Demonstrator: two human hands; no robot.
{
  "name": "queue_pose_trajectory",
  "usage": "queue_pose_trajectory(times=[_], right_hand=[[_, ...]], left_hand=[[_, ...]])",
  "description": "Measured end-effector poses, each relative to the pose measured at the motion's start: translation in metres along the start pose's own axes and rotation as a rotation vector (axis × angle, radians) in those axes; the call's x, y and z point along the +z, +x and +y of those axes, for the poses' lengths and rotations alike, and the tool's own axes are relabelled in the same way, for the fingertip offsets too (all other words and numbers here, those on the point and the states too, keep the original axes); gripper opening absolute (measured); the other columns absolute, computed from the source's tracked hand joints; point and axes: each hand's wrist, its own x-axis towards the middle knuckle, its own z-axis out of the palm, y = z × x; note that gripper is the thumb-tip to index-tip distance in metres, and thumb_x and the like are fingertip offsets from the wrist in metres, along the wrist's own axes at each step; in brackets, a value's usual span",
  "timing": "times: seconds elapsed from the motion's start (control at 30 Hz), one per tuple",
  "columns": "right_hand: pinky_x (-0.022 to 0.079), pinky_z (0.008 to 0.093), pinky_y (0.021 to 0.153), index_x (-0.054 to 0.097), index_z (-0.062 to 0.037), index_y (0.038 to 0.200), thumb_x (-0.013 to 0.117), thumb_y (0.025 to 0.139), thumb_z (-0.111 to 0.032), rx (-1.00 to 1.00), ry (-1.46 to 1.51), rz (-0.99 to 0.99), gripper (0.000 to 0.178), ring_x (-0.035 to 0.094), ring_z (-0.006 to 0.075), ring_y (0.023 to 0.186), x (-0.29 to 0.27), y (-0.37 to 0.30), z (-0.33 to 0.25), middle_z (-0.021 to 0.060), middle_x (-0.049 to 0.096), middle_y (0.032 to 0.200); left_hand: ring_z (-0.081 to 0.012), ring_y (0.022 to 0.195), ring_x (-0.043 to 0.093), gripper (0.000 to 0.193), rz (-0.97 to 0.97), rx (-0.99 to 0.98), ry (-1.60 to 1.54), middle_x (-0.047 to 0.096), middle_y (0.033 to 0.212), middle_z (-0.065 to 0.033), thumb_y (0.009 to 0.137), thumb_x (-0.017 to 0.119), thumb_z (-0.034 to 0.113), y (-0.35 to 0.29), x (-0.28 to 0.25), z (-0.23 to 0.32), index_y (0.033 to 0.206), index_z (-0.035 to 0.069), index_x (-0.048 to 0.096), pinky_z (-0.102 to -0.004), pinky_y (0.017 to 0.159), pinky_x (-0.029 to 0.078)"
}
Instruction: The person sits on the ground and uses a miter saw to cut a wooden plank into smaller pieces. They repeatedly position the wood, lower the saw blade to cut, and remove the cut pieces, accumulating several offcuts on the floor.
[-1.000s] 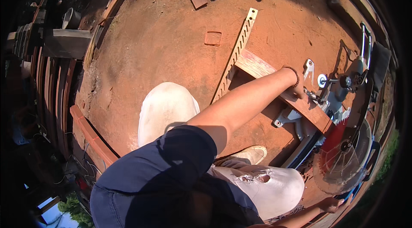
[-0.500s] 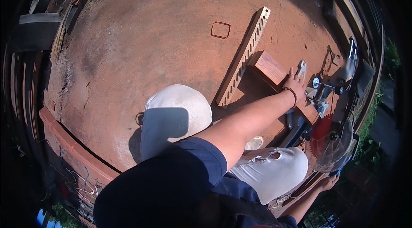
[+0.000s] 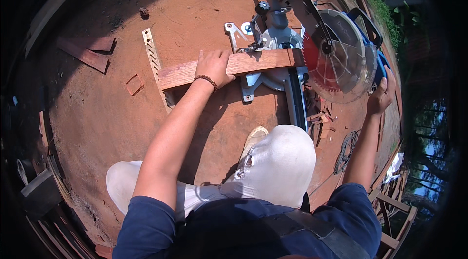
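A reddish wooden beam (image 3: 263,62) lies across the base of a miter saw (image 3: 287,39), under its clamp. My left hand (image 3: 214,67) grips the beam left of the saw, thumb along the near edge and fingers over the top. The beam's left part rests over a slotted wooden strip (image 3: 152,54) on the ground. On the right, my right hand (image 3: 383,92) is closed around the saw's blue handle (image 3: 383,66), with the fingers partly hidden. The red blade (image 3: 317,66) sits raised behind a clear guard (image 3: 348,76), just beyond the beam's right end.
Wood offcuts (image 3: 322,125) and a coiled cable (image 3: 345,152) lie near the saw's right side. Two flat boards (image 3: 85,54) and a thin wire frame (image 3: 134,85) are on the dirt at left. My bent knees (image 3: 287,166) are close to the saw base.
My view has swung right, bringing the saw toward the middle and my right hand into fuller view. My left hand still holds the beam; my right hand stays by the saw's handle.
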Motion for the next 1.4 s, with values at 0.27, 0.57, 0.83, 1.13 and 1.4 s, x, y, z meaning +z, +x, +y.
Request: queue_pose_trajectory(times=[0.27, 0.57, 0.83, 1.13, 1.4], right_hand=[[0.04, 0.0408, 0.109, 0.064, -0.0002, 0.126, 0.046, 0.104, -0.024, -0.037, 0.167, 0.082, 0.038, 0.056, 0.0292, 0.126, 0.0, 0.022, 0.002, 0.017, 0.063, 0.13], [0.05, 0.0351, 0.093, 0.063, 0.0024, 0.121, 0.058, 0.099, -0.017, -0.011, 0.433, 0.342, 0.03, 0.063, 0.0232, 0.104, -0.04, -0.016, -0.058, 0.0154, 0.065, 0.116], [0.052, 0.0303, 0.081, 0.067, 0.0038, 0.11, 0.064, 0.086, -0.001, 0.533, 0.913, -0.333, 0.024, 0.067, 0.0205, 0.088, 0.042, -0.137, -0.132, 0.0142, 0.069, 0.095], [0.054, 0.0338, 0.078, 0.069, 0.0031, 0.108, 0.067, 0.088, -0.009, 0.636, 0.929, -0.606, 0.023, 0.07, 0.0258, 0.086, 0.119, -0.227, -0.139, 0.0174, 0.071, 0.095], [0.055, 0.0333, 0.074, 0.069, 0.003, 0.107, 0.068, 0.088, -0.012, 0.789, 0.973, -0.699, 0.024, 0.071, 0.0236, 0.083, 0.132, -0.255, -0.148, 0.0175, 0.071, 0.094]], left_hand=[[-0.0349, 0.129, 0.051, 0.081, 0.137, 0.036, 0.048, 0.056, 0.135, -0.0166, 0.075, 0.082, 0.042, 0.002, 0.005, 0.008, 0.14, 0.007, 0.05, -0.0537, 0.115, 0.033], [-0.0279, 0.126, 0.056, 0.056, 0.155, -0.056, -0.624, 0.058, 0.136, -0.0174, 0.086, 0.067, 0.012, 0.108, -0.062, 0.024, 0.139, 0.0, 0.051, -0.0373, 0.104, 0.048], [-0.0191, 0.089, 0.068, 0.04, -0.041, -0.314, -0.711, 0.072, 0.101, -0.0109, 0.084, 0.075, 0.015, 0.145, -0.025, 0.032, 0.119, -0.001, 0.066, -0.032, 0.079, 0.055], [-0.0175, 0.071, 0.065, 0.025, 0.014, -0.219, -0.657, 0.07, 0.086, -0.0093, 0.084, 0.075, 0.011, 0.156, -0.01, 0.097, 0.105, -0.001, 0.07, -0.0339, 0.061, 0.052], [-0.016, 0.068, 0.062, 0.014, 0.159, -0.473, -0.976, 0.066, 0.08, -0.0076, 0.092, 0.067, 0.015, 0.17, 0.009, 0.07, 0.096, 0.001, 0.068, -0.0332, 0.061, 0.052]])
